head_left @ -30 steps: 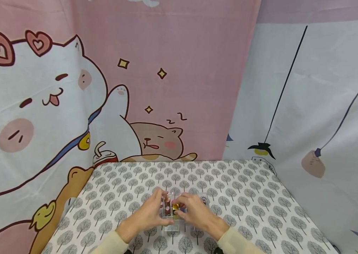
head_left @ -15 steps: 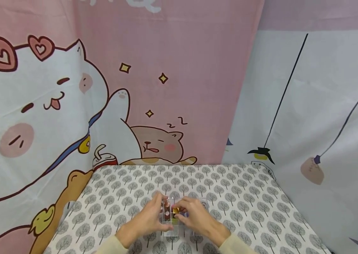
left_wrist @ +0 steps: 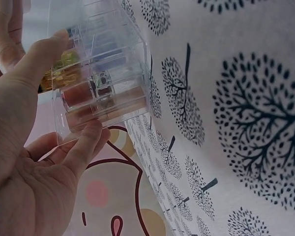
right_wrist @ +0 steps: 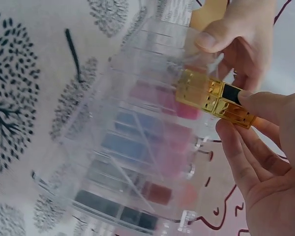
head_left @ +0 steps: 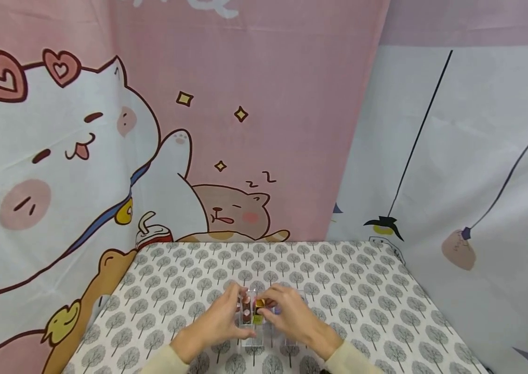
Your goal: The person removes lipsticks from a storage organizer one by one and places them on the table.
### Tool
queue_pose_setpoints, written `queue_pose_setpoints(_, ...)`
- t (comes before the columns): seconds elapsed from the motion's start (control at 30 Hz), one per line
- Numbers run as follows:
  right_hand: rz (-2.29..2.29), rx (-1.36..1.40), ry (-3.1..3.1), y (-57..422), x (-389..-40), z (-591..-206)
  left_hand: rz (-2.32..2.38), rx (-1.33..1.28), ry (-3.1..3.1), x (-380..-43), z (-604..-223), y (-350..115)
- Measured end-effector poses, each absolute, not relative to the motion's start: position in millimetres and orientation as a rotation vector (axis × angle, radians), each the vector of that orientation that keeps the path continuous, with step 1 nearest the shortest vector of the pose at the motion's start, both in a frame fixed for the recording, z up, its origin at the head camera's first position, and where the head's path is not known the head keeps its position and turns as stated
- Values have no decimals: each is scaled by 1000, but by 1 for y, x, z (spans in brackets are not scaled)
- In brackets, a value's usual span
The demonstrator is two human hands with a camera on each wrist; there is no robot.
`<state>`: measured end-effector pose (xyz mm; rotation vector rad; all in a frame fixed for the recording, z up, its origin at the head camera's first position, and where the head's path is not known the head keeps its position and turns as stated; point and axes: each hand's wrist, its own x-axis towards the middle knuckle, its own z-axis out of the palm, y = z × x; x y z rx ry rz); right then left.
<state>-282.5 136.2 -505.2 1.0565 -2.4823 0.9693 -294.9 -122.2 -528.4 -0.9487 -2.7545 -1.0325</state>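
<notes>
A clear plastic organizer (right_wrist: 155,37) with several narrow slots stands on the patterned cloth between the hands. My left hand (head_left: 221,318) grips its left end; in the left wrist view, the thumb lies along the top edge and the fingers are at the end wall. My right hand (head_left: 292,314) pinches a gold lipstick tube (right_wrist: 238,118) with a black band between thumb and fingers. The tube's far end overlaps the organizer's slots in the right wrist view. A reddish-brown lipstick tube (left_wrist: 77,94) sits in a slot near the left hand.
Other slots hold pink tubes (right_wrist: 174,157), bluish pieces (right_wrist: 125,145) and a dark piece (right_wrist: 101,204). White cloth (head_left: 367,306) printed with grey trees covers the table. Behind it hangs a pink cartoon curtain (head_left: 292,130), with a pale curtain (head_left: 413,130) at the right.
Over the last half second my right hand and the gold lipstick tube have risen slightly over the organizer. The left hand keeps its hold at the end. The head view has tilted a little.
</notes>
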Motion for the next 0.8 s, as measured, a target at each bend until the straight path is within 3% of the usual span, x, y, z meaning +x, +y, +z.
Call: queue_pose_setpoints(0.8, 843, 1033, -2213, 184, -295, -473, -1060, -858, -2838, -293, -525, -121)
